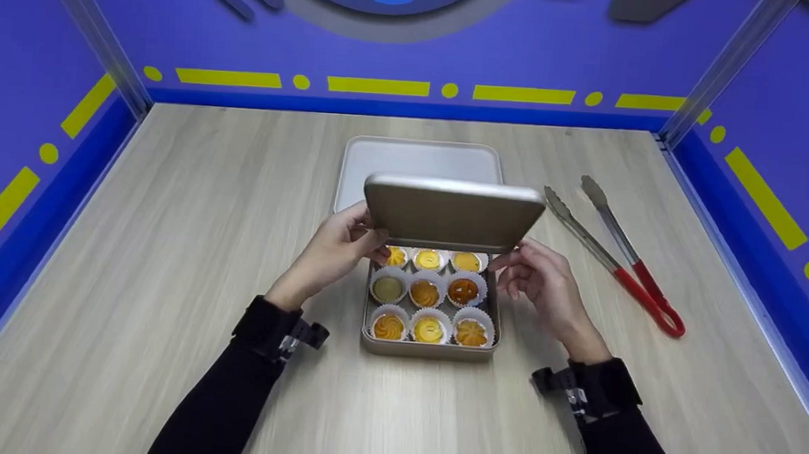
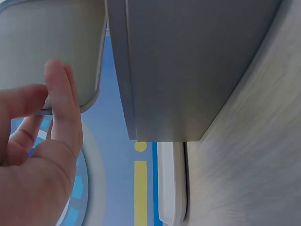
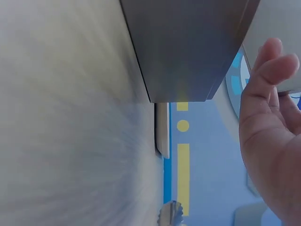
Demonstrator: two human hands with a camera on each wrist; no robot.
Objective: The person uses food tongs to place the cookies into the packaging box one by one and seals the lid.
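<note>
A rectangular metal tin (image 1: 428,352) holds rows of cookies (image 1: 425,293) in white paper cups. Its lid (image 1: 454,212) is raised and tilted over the back row, partly covering the view of it. At the lid's left edge, my left hand (image 1: 336,247) pinches it between thumb and fingers; the left wrist view shows this hand (image 2: 47,160) at a rounded lid corner (image 2: 56,42), apart from the tin's wall (image 2: 188,70). My right hand (image 1: 545,281) holds the opposite edge, its fingers (image 3: 270,70) partly hiding the lid there.
Behind the tin lies a flat white tray (image 1: 423,159), partly hidden by the lid. Metal tongs with red handles (image 1: 643,291) lie spread on the wooden table (image 1: 164,254) to the right. Blue-purple panels (image 1: 414,66) with yellow marks enclose the back and sides.
</note>
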